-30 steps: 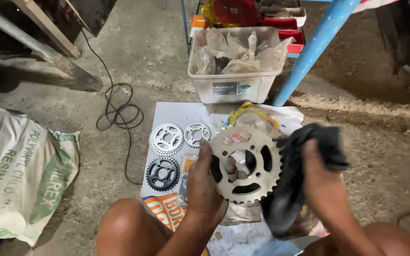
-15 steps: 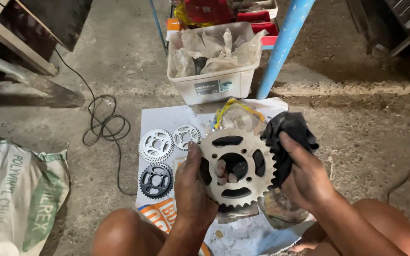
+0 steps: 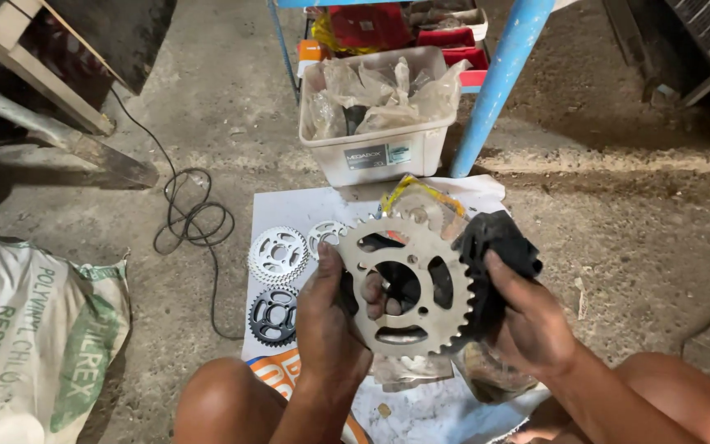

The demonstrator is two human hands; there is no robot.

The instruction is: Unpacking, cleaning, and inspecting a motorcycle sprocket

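My left hand [image 3: 328,325] grips a large silver sprocket [image 3: 407,284] by its left edge, fingers poking through its centre hole, holding it face-up above the paper. My right hand [image 3: 527,321] holds a black rag [image 3: 495,251] pressed against the sprocket's right edge. Below on the white paper sheet [image 3: 289,214] lie a silver sprocket [image 3: 277,255], a smaller silver one [image 3: 324,234] partly behind the held sprocket, and a black sprocket [image 3: 273,316].
A white plastic bin [image 3: 380,152] full of plastic-wrapped parts stands beyond the paper, next to a blue post [image 3: 499,90]. A black cable [image 3: 195,218] coils on the concrete at left. A woven sack [image 3: 30,337] lies far left. My knees frame the bottom.
The view has shifted left and down. My right hand has brought the black rag closer, up against the sprocket's right edge. My left hand keeps its hold on the sprocket.
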